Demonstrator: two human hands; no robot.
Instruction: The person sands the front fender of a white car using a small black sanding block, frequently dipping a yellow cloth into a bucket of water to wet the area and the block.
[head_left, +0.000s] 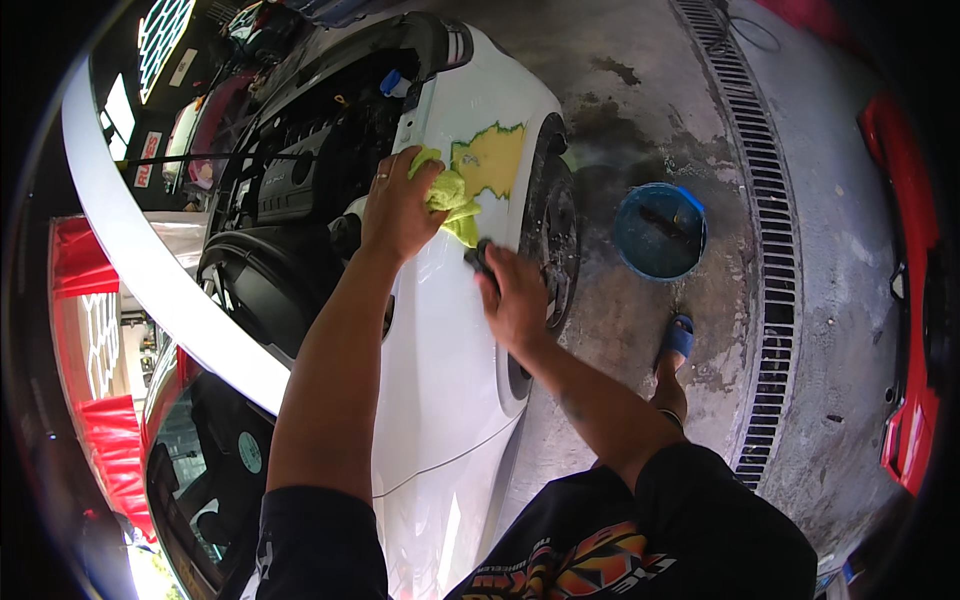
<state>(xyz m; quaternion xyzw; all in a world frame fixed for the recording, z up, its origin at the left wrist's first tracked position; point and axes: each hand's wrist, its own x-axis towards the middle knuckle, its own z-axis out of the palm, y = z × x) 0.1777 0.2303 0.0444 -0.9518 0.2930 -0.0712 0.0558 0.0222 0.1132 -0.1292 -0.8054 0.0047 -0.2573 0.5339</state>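
Observation:
My left hand (397,208) grips a crumpled yellow-green cloth (455,200) against the top of a white car's front fender (425,320). Just beyond the cloth is a bare patch (492,160), yellowish with a jagged dark-green border and a small grey spot. My right hand (515,300), slightly smeared by motion, has its fingers closed round a small black block (478,258) at the fender's outer side, near the wheel arch. The block's underside is hidden, so I cannot tell whether it touches the paint.
On the left, the raised white hood (150,240) stands over the engine bay (290,170). The front wheel (558,225) is right of the fender. A blue bucket (618,235) with water and a dark object stands on the wet floor. Beyond are a drain grate (775,300) and red bodywork (895,290).

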